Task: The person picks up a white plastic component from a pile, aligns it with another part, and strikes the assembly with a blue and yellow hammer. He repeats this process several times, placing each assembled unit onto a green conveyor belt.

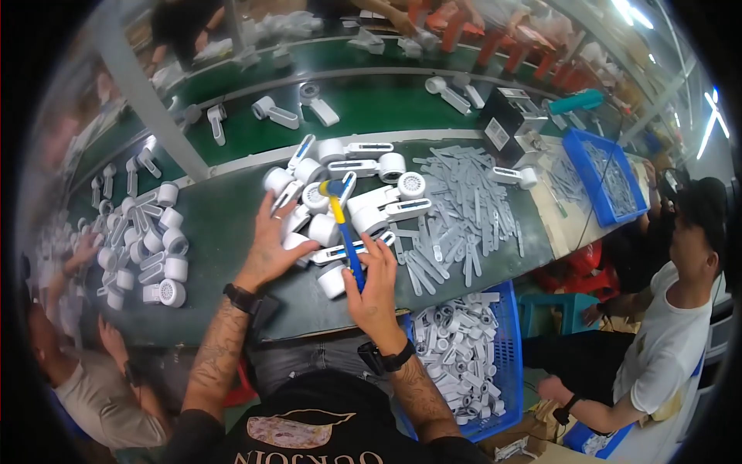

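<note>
My right hand (376,298) is closed around the blue lower handle of a small hammer (338,213), which has a yellow upper shaft and a blue-and-yellow head. The hammer lies over a cluster of white handheld fan bodies (323,229) with round heads and slim handles. At the cluster's left edge, my left hand (269,246) is open, fingers spread beside the nearest fans; whether it touches one I cannot tell. Some handles show a blue-and-dark strip inside. Right of the cluster spreads a heap of flat, translucent grey strips (468,209).
Beyond the table (224,263), a green conveyor (371,108) carries more fans. A black box (510,120) stands at the back right, near a blue tray (573,151) of strips. A blue crate (510,340) of white parts sits low right. Co-workers sit at left and right.
</note>
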`<move>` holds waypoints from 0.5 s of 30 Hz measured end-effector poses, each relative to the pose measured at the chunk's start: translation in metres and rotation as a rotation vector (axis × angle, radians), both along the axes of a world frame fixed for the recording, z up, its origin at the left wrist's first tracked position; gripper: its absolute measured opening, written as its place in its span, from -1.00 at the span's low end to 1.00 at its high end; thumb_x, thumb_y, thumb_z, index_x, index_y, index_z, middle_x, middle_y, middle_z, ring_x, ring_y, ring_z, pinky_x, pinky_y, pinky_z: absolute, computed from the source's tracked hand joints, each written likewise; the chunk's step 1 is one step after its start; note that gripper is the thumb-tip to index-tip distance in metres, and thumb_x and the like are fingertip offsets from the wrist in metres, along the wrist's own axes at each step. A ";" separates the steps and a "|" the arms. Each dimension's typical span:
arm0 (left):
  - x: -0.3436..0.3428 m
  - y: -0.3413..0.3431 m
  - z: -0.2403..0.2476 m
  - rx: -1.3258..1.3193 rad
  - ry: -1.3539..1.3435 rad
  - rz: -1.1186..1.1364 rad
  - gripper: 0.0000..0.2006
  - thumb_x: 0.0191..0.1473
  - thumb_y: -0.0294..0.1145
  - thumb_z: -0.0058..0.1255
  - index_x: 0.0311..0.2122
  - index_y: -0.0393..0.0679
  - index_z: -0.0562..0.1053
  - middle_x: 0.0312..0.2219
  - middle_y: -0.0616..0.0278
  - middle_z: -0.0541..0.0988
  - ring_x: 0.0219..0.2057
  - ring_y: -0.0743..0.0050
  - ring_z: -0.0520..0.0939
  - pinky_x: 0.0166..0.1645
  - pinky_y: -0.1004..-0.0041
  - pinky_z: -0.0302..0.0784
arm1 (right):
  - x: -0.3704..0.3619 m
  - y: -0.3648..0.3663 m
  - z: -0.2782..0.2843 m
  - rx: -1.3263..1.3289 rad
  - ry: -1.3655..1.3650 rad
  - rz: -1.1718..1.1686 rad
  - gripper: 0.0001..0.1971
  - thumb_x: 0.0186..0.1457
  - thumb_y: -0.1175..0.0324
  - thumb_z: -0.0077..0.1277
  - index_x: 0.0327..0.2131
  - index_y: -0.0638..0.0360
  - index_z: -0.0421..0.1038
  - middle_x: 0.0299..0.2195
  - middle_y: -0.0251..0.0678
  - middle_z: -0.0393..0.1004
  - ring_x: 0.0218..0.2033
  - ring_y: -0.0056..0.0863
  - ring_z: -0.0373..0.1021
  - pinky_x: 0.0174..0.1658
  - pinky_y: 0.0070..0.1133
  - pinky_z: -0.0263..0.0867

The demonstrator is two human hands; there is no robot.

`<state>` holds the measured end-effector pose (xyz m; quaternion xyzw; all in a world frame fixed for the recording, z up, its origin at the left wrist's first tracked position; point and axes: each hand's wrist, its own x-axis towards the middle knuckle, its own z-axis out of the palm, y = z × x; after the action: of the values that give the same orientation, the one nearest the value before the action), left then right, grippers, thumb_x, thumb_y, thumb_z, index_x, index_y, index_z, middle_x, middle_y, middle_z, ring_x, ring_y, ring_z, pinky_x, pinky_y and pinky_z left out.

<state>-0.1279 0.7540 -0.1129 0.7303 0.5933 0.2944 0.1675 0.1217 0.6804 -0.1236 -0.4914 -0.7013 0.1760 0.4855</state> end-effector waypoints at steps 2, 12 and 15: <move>0.022 -0.003 0.001 -0.012 -0.033 -0.005 -0.04 0.02 0.07 0.49 0.46 -0.03 0.32 0.56 -0.14 -0.06 0.54 -0.29 0.07 0.57 0.00 0.10 | 0.009 0.005 -0.004 -0.001 0.006 -0.006 -0.65 0.27 0.47 0.18 0.05 0.34 0.31 0.36 0.17 0.35 0.41 0.27 0.13 0.43 -0.02 0.05; 0.096 -0.006 0.000 -0.003 -0.091 0.082 -0.08 0.08 0.15 0.41 0.41 -0.22 0.35 0.52 -0.41 -0.08 0.50 -0.47 0.07 0.52 -0.12 0.13 | 0.025 0.018 -0.007 0.001 0.094 -0.092 -0.71 0.35 0.48 0.10 0.04 0.35 0.28 0.34 0.20 0.34 0.45 0.31 0.11 0.45 0.02 0.03; 0.105 -0.008 0.002 -0.009 -0.082 0.112 -0.06 0.08 0.17 0.41 0.38 -0.28 0.36 0.50 -0.46 -0.06 0.49 -0.47 0.07 0.52 -0.13 0.12 | 0.033 0.024 -0.003 -0.020 0.135 -0.110 -0.68 0.35 0.48 0.09 0.09 0.35 0.28 0.34 0.17 0.35 0.46 0.31 0.11 0.45 0.01 0.03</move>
<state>-0.0229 0.7462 -0.1109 0.6825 0.6272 0.3303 0.1781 0.1549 0.7047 -0.1271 -0.5210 -0.6372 0.1886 0.5357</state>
